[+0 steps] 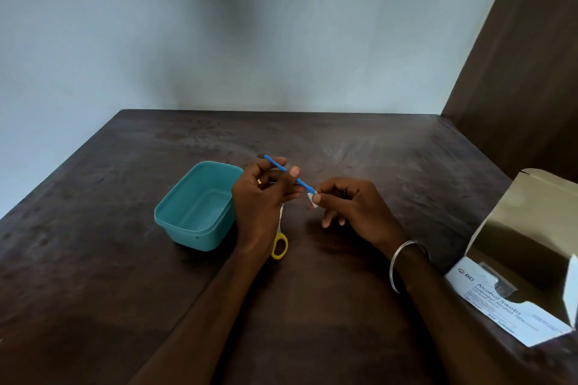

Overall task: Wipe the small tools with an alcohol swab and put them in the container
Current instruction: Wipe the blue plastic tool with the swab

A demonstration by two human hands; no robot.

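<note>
My left hand (261, 197) holds a thin blue stick-like tool (280, 168) between thumb and fingers, above the table. My right hand (350, 208) pinches a small white alcohol swab (312, 199) around the tool's near end. An open teal plastic container (200, 206) stands just left of my left hand, with nothing visible inside. Small scissors with a yellow handle (279, 246) lie on the table under my left wrist, their blades mostly hidden by the hand.
An opened box of alcohol swabs (516, 284) stands at the right edge of the dark wooden table (125, 259). A pale wall rises behind the table and a dark wooden panel (531, 56) at the right.
</note>
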